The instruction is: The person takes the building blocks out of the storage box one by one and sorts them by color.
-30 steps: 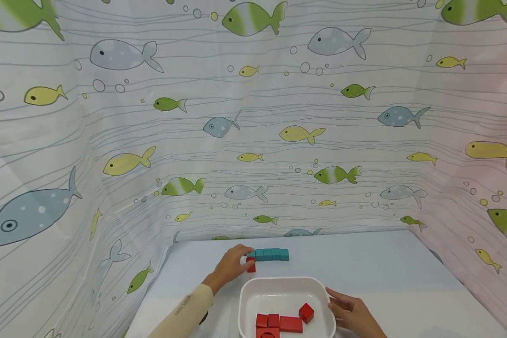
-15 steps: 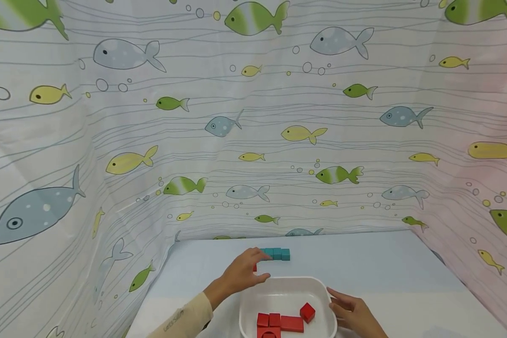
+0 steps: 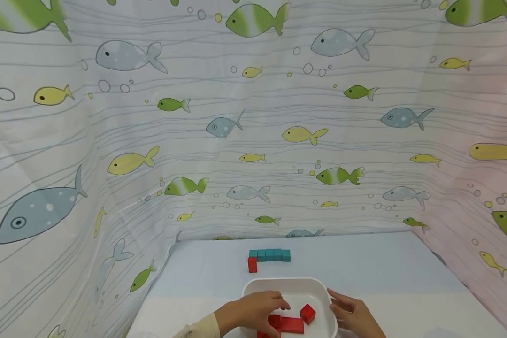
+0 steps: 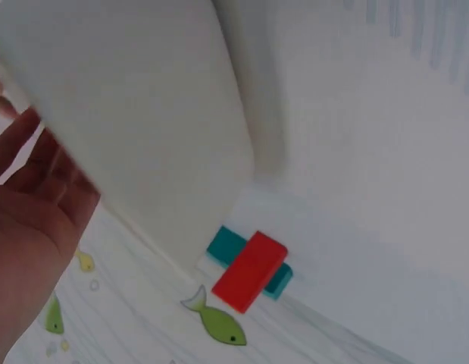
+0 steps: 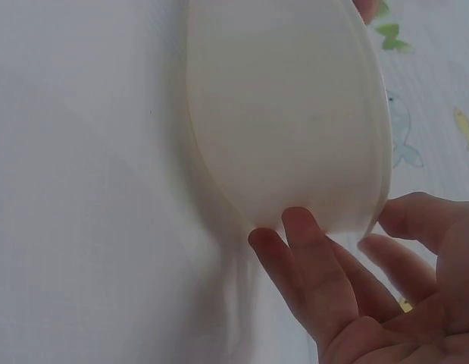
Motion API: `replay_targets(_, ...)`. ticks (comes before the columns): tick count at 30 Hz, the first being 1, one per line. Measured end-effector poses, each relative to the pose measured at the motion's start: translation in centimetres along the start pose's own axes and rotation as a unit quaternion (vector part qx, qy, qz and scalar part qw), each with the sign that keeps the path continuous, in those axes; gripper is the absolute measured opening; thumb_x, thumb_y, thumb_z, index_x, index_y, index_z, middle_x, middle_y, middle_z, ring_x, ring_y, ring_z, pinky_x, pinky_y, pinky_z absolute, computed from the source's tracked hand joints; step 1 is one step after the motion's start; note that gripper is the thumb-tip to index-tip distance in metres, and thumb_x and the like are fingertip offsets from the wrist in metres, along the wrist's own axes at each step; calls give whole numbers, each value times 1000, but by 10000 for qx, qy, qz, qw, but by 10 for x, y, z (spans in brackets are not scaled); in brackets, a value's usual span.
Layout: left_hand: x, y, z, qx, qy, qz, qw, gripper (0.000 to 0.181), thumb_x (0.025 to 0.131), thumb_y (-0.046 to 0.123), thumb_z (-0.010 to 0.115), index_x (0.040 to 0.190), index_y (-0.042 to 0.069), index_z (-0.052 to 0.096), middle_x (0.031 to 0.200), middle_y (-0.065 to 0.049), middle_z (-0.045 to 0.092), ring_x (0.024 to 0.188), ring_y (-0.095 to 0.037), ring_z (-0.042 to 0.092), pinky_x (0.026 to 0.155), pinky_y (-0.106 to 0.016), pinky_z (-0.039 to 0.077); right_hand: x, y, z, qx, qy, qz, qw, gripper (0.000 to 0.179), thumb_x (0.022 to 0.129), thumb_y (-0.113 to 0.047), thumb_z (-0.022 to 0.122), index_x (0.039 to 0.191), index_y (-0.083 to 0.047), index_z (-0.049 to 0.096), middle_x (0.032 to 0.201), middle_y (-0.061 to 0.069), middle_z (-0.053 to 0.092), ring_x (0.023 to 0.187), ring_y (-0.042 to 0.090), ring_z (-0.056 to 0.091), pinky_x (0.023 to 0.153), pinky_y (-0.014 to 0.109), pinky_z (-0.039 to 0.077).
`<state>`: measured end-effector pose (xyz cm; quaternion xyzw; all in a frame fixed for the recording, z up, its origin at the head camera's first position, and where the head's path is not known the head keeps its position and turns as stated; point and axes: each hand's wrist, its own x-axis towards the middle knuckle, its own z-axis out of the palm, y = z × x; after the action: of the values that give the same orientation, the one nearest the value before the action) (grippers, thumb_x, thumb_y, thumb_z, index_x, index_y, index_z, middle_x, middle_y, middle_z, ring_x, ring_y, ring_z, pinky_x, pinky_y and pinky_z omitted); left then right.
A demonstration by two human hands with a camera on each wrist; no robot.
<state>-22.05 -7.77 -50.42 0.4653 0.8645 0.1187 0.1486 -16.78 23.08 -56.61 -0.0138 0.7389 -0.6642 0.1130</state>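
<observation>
In the head view my left hand (image 3: 257,310) is over the left side of a white plastic tub (image 3: 285,280), fingers and thumb spread apart around red blocks (image 3: 274,321). It overlaps some of these blocks and hides them. Also inside lie a flat red rectangular block (image 3: 292,325) and a tilted red cube (image 3: 307,314). At the tub's right side, my right hand (image 3: 355,314) holds it, thumb at the rim and fingertips against the outer wall (image 5: 295,136). Beyond the tub stands an upright red block (image 3: 252,265), in front of the left end of a row of teal cubes (image 3: 270,255).
The tub stands on a white-covered table (image 3: 384,272). A fish-patterned curtain (image 3: 253,103) hangs behind and along both sides. In the left wrist view the tub's outer wall (image 4: 143,114) fills much of the picture, near the red and teal blocks (image 4: 251,273).
My left hand has let go of the upright red block by the teal row and come back toward me, over the tub. My right hand has stayed at the tub's side.
</observation>
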Motion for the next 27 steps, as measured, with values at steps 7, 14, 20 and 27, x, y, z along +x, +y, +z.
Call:
replay_targets(7,3,8,14,13,-372,-535,9979,45,75,40,82,116,27,67,91,20,58,76,5,49,68,-13,45,-3,-2,2,63,-68,-49,9999,67,94,-26,66,145,6,36,127,32,56,104,38,65,76,47,56)
replay_targets(14,8,11,15,-85,-348,-931,9950,42,72,41,84,110,27,70,80,20,57,70,2,50,65,-15,45,-1,-1,1,38,-12,9,10000,66,94,-26,66,145,5,36,126,30,57,105,37,65,76,48,56)
replay_targets(20,7,7,14,-224,-293,-904,9952,50,72,40,84,117,26,67,86,22,58,73,3,50,66,-15,46,0,0,1,-4,25,40,10000,67,94,-27,66,145,4,37,125,30,59,104,36,65,76,47,56)
replay_targets(27,0,3,7,-624,0,-782,9950,60,74,33,84,128,23,60,99,22,58,81,5,48,65,-14,47,2,2,0,-77,48,54,9999,66,94,-27,66,145,3,37,124,29,59,103,35,66,75,47,57)
